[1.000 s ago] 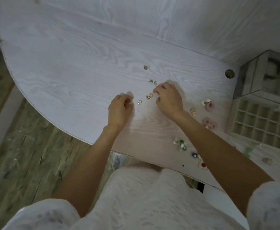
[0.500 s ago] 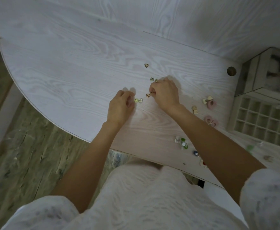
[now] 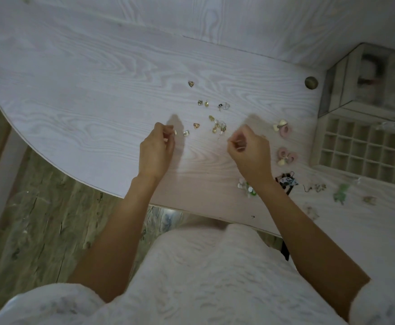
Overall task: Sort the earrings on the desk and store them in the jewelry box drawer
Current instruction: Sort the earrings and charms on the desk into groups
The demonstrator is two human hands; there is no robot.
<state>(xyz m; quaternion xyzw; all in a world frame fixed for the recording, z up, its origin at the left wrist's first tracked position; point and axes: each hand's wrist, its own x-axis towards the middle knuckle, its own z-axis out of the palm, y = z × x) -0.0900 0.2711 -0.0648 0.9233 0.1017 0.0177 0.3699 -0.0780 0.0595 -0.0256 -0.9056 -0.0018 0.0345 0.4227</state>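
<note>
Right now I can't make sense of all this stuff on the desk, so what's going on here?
A person is sorting earrings on the white desk. Both hands hover low over it with fingers curled: the left hand beside a small gold stud, the right hand just below a cluster of gold earrings. Whether either hand pinches anything is too small to tell. Pink round earrings lie to the right. The compartmented drawer sits open, its cells apparently unfilled.

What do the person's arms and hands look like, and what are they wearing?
Both forearms are bare. The left hand and right hand show no gloves, rings or watch that I can see. Short white sleeves of a textured white top cover only the upper arms.
</note>
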